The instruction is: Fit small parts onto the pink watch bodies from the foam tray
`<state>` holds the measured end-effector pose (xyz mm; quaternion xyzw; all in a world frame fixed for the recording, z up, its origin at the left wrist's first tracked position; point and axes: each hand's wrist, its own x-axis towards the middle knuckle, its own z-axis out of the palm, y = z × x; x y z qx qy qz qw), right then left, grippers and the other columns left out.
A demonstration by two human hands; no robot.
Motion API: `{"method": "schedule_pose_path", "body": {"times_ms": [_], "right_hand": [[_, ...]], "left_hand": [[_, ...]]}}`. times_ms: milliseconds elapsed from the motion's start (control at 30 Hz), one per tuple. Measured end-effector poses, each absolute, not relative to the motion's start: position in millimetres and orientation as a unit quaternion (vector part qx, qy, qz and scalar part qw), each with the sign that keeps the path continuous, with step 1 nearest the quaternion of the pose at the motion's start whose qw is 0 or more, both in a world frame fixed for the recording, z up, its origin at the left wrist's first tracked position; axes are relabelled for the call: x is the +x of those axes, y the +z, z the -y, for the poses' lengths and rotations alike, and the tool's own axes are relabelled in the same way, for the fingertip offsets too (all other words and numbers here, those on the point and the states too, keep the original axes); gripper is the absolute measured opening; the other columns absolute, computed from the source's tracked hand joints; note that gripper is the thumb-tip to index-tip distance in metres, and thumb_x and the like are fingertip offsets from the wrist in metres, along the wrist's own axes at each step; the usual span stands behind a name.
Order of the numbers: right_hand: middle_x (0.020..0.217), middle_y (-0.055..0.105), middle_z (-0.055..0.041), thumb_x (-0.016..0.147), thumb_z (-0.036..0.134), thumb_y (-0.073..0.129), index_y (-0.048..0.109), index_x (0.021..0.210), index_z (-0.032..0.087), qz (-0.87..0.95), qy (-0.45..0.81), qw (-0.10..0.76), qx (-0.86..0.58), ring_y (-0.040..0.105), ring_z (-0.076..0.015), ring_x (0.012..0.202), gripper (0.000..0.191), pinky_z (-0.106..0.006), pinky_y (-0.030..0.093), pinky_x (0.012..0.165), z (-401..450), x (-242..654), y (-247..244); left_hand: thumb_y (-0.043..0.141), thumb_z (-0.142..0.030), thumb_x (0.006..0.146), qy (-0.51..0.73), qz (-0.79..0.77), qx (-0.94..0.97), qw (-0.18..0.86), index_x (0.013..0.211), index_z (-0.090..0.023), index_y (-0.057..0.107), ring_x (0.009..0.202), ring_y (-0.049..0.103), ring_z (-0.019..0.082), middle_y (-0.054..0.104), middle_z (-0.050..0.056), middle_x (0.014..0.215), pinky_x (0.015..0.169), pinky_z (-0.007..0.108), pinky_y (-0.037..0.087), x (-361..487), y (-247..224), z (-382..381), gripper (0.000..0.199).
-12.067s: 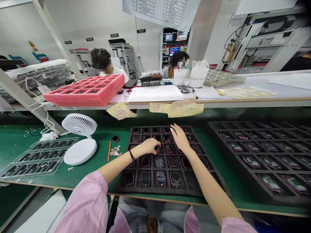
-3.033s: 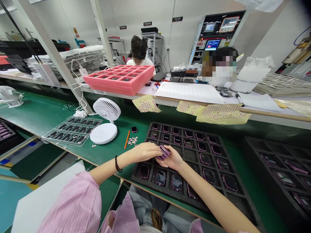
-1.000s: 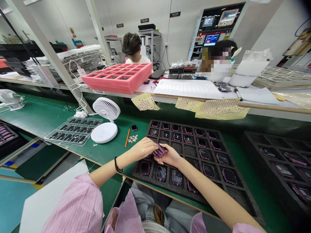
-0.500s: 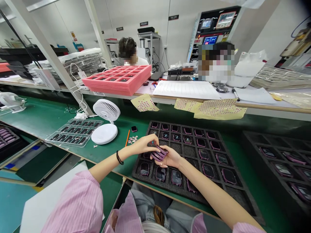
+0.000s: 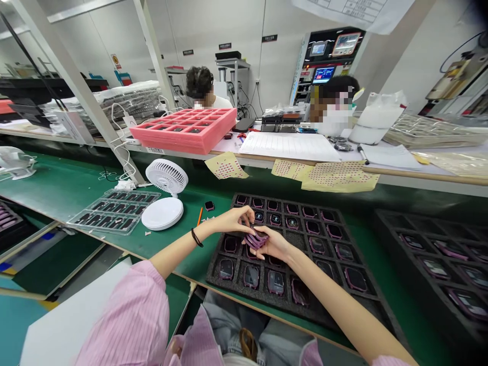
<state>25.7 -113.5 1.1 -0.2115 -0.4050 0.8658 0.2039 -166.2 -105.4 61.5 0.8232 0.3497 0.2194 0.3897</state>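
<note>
A small stack of purple-framed smartwatches (image 5: pixel 255 241) is held over the dark foam tray (image 5: pixel 235 282). My right hand (image 5: pixel 275 245) wraps its fingers and thumb around the stack from the right. From the left, my left hand (image 5: pixel 237 220) pinches at the stack's upper edge with curled fingers, thumb touching it; exactly what lies between its fingertips is partly hidden. Below and around both hands, the tray's compartments hold more purple-framed smartwatches, some with lit screens, such as a lit watch (image 5: pixel 292 223).
A white fan (image 5: pixel 163 213) stands left, beside a clear plastic tray (image 5: pixel 78 222) of dark parts. An orange pen (image 5: pixel 200 216) and a loose watch (image 5: pixel 209 206) lie near my left hand. Another foam tray (image 5: pixel 385 239) is right. A shelf holds a pink foam tray (image 5: pixel 206 143); two people sit beyond.
Both hands and the stack have shifted slightly right in view. My left fingers have lifted a little off the stack's top. The camera view has tilted slightly upward.
</note>
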Motion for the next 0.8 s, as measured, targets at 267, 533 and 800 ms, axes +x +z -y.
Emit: {"method": "schedule_pose_path", "body": {"times_ms": [267,533,800], "right_hand": [[0.130,0.057,-0.0088,0.079,0.039,0.061,0.040,0.139,0.028,0.628,0.506,0.427,-0.408,0.056,-0.0268,0.114,0.064,-0.047,0.040,0.100,97.6,68.3,-6.2],[0.149,0.035,-0.0050,0.078,0.043,0.062,0.033,0.142,0.029,0.617,0.479,0.450,-0.432,0.020,-0.0222,0.142,0.072,-0.044,0.010,0.116,90.3,73.1,-20.0],[0.092,0.068,-0.0031,0.066,0.024,0.078,0.066,0.100,0.018,0.431,0.741,0.393,-0.333,0.064,-0.0145,0.081,0.037,-0.026,0.051,0.075,82.4,95.5,-5.4]], "left_hand": [[0.068,-0.011,0.070,0.263,-0.382,0.855,0.230,0.132,-0.016,0.039,0.118,0.052,0.030,0.055,0.017,0.127,0.097,0.045,0.045,-84.2,25.4,107.0,0.069],[0.051,0.001,0.070,0.317,-0.413,0.840,0.154,0.130,-0.016,0.042,0.111,0.059,0.025,0.061,0.014,0.119,0.095,0.041,0.048,-55.0,-7.4,86.5,0.063],[0.071,-0.024,0.070,0.369,-0.343,0.848,0.167,0.121,-0.020,0.050,0.113,0.059,0.026,0.063,0.011,0.120,0.103,0.045,0.042,-75.6,-2.3,85.9,0.056]]}}
